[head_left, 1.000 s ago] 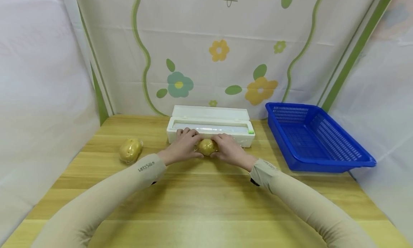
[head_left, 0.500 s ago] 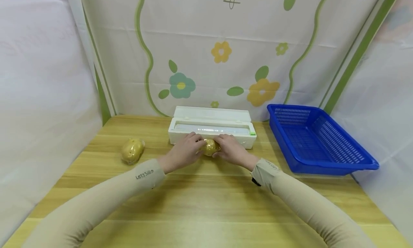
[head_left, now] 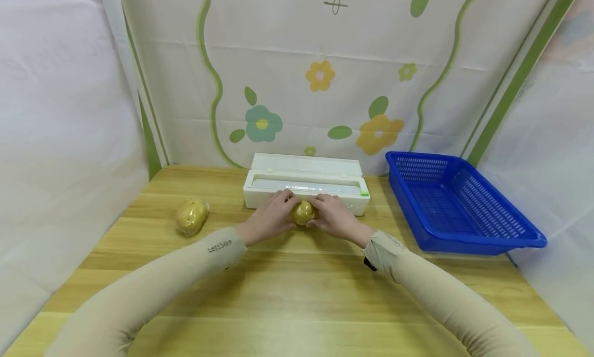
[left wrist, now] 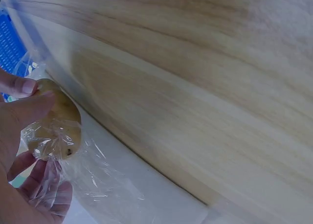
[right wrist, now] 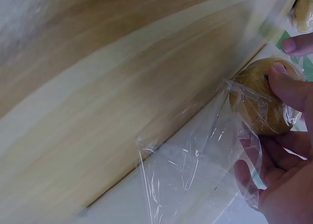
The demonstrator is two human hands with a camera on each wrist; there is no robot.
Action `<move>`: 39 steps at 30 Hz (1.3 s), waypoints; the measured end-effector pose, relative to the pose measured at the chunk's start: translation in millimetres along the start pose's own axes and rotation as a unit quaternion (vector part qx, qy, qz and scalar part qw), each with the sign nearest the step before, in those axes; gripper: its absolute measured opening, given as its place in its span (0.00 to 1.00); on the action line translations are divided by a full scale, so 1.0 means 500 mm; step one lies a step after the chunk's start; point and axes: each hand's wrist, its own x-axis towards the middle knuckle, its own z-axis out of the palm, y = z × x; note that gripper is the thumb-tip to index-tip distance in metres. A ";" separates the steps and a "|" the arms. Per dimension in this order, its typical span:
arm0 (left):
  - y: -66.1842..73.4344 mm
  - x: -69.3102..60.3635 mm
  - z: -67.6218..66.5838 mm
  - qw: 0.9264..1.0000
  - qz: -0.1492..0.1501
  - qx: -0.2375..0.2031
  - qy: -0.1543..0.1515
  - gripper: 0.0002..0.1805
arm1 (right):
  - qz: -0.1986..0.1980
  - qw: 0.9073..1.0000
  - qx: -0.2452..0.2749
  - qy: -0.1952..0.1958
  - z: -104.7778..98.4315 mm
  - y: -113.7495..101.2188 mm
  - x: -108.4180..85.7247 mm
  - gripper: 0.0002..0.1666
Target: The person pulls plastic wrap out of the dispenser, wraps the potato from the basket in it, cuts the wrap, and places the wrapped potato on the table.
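Observation:
A potato point(head_left: 303, 213) sits between my two hands, close against the front of a white box point(head_left: 257, 196) with its lid raised. Clear plastic film point(right wrist: 178, 160) covers part of this potato and trails loosely over the white surface in both wrist views. My left hand point(head_left: 273, 215) holds the potato from its left, thumb on top in the left wrist view. From the other side my right hand point(head_left: 337, 218) grips it, with the thumb pressed on it and fingers curled beneath. Another potato point(head_left: 192, 216), wrapped in film, lies to the left.
A blue plastic basket point(head_left: 419, 228) with slotted sides stands on the right of the wooden table point(head_left: 297, 300). Inside the white box lies a long pale roll point(head_left: 306, 185), and a green piece point(head_left: 364, 193) shows at its right end. A patterned curtain point(head_left: 287, 52) hangs behind.
My left hand has shifted slightly around the potato, its fingers drawing closer in on it. The right hand stays at the potato's right side. The head view has tilted a little.

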 end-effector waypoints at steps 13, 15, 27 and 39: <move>-0.009 0.026 0.014 0.999 -0.015 0.035 -0.009 0.34 | 0.026 0.995 0.100 0.012 0.001 0.006 0.001 0.37; -0.011 0.027 0.014 0.999 -0.011 0.044 -0.015 0.35 | 0.029 0.993 0.117 0.015 0.003 0.007 -0.002 0.37; -0.035 0.028 0.006 0.999 -0.007 0.048 -0.021 0.34 | -0.017 0.994 0.057 0.088 -0.002 0.017 -0.013 0.44; -0.037 0.019 0.007 0.996 0.027 0.087 -0.021 0.33 | -0.108 0.988 -0.016 0.113 -0.002 0.011 0.004 0.39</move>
